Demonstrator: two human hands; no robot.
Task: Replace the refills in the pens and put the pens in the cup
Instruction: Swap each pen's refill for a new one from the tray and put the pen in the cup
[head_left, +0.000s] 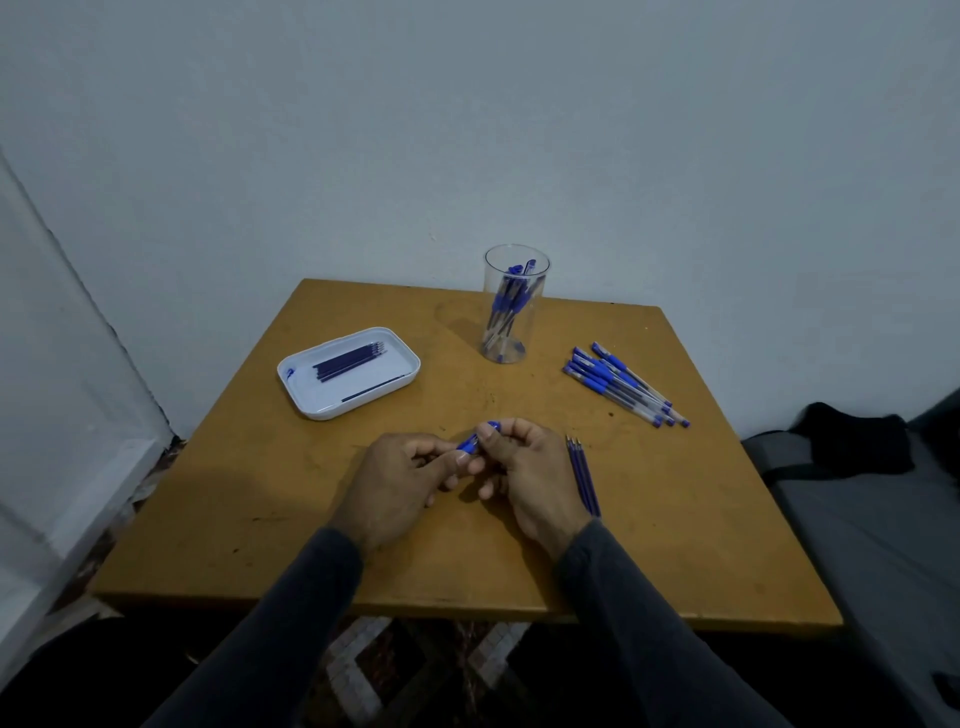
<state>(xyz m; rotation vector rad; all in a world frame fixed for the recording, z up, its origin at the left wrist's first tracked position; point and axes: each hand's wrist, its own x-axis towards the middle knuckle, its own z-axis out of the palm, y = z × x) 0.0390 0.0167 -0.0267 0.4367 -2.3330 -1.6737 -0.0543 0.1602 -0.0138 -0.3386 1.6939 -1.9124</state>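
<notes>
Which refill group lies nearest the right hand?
The three loose refills lying on the table just right of the right hand. The other refills lie in the white tray, far left.

1 cup (515, 306), 1 tray (301, 400), 3 loose refills (584, 475), 2 hands (400, 483).

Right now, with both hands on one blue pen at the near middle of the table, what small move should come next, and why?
Probably finish the pen both hands grip: the left hand and right hand pinch it at the blue grip, as if twisting. Whether it is opening or closing cannot be told. Loose refills lie beside the right hand; the cup already holds pens.
</notes>
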